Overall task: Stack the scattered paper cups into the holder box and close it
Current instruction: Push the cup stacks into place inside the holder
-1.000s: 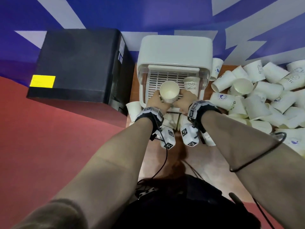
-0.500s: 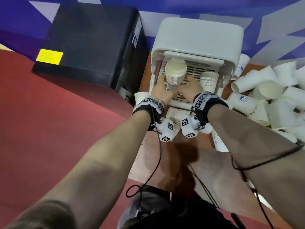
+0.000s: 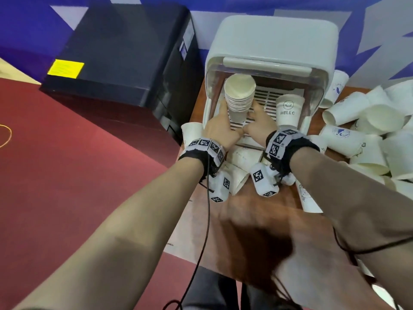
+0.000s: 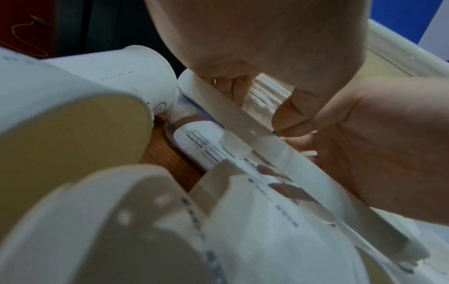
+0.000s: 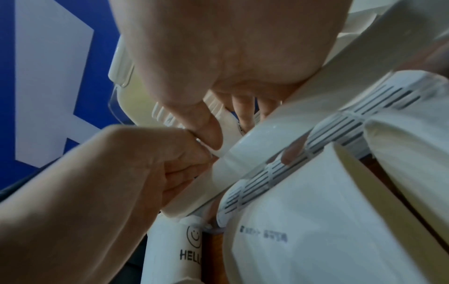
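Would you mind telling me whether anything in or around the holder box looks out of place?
Yes. Inside the holder box, the stack of cups leans left instead of standing straight, steadied by both hands. Beside it a lone HELLO cup sits upside down. Many loose cups lie tipped over on the table to the right.

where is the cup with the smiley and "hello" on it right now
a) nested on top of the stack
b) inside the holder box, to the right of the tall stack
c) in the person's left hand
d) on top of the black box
b: the HELLO cup stands alone on the slatted floor of the holder box, right of the cup stack between both hands.
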The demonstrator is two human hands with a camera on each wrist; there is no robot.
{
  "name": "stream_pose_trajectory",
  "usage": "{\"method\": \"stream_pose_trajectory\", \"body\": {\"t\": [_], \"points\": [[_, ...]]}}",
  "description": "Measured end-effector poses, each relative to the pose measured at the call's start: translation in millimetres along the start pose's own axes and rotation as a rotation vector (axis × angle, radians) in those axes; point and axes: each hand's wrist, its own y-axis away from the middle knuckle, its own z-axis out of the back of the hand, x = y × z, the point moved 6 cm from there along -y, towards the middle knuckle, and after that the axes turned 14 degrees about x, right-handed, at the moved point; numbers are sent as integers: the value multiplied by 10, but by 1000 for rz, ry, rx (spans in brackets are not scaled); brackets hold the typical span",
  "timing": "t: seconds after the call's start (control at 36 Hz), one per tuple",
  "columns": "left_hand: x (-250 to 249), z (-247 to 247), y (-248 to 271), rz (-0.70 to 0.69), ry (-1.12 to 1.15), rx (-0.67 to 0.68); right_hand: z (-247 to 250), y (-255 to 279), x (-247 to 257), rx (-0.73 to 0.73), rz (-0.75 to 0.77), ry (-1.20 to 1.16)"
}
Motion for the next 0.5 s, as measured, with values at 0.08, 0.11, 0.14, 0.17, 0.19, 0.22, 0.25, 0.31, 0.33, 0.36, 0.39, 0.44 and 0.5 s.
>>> {"method": "stream_pose_trajectory", "body": {"t": [0.08,0.11,0.14,0.17,0.19,0.22,0.25,0.31,0.33,0.36,0.39,0.44,0.5], "points": [[-34,22,-29,-8,64,8,15,-49,6,11,14,-75],[-58,32,-41,-13,86,16,18,-37,30,16,20,-111],[-86,44,-50,-19,106,27,22,-6,63,22,25,-142],[-104,50,-73,-26,129,37,29,22,92,19,23,-163],[-116,51,-99,-33,156,49,37,44,124,19,20,-172],[-118,48,-121,-42,185,61,48,41,132,22,16,-174],[-112,38,-143,-49,207,67,61,31,137,23,11,-176],[-96,23,-184,-69,230,64,97,-33,107,27,-21,-203],[-85,9,-200,-82,235,63,105,-61,88,37,-39,-213],[-76,2,-207,-98,242,62,100,-84,72,40,-56,-213],[-69,1,-213,-113,261,57,97,-104,68,37,-67,-208],[-65,17,-206,-151,311,45,96,-121,60,27,-85,-197],[-69,22,-201,-168,331,53,104,-123,59,19,-89,-195]]}}
